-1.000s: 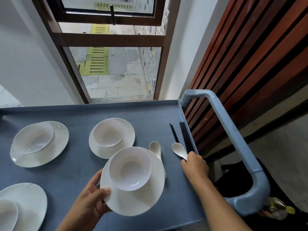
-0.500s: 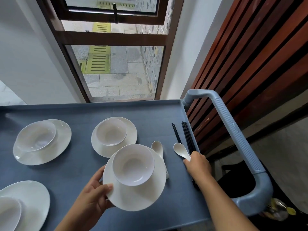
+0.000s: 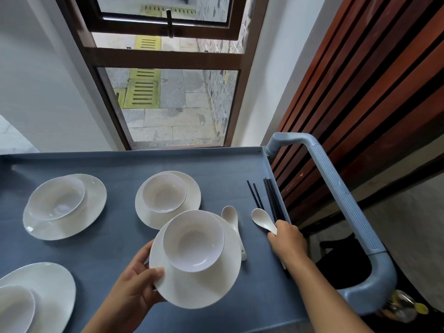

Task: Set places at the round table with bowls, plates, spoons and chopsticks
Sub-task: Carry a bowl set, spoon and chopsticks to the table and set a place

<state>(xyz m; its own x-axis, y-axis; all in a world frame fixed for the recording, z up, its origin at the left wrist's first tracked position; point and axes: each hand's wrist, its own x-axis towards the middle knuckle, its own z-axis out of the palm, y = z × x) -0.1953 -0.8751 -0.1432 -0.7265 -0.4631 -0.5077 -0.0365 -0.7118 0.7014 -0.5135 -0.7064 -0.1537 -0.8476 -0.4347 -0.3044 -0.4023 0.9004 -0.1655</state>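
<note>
My left hand [image 3: 129,287] grips the left rim of a white plate [image 3: 206,282] that carries a white bowl [image 3: 193,240], held tilted above the grey cart top [image 3: 115,248]. My right hand [image 3: 287,237] is closed on the handle of a white spoon [image 3: 262,218] and on black chopsticks [image 3: 271,200] lying along the cart's right edge. A second white spoon [image 3: 230,216] lies just right of the held plate, partly hidden by it.
Three more plate-and-bowl sets stand on the cart: back middle [image 3: 168,198], back left [image 3: 64,205], front left corner [image 3: 36,299]. The cart's grey push handle [image 3: 346,212] arches on the right. A window [image 3: 168,92] and a wooden slat wall [image 3: 360,92] stand behind.
The plate with the bowl has risen slightly in my left hand. My right hand stays on the spoon and chopsticks, and the spoon's bowl has lifted a little.
</note>
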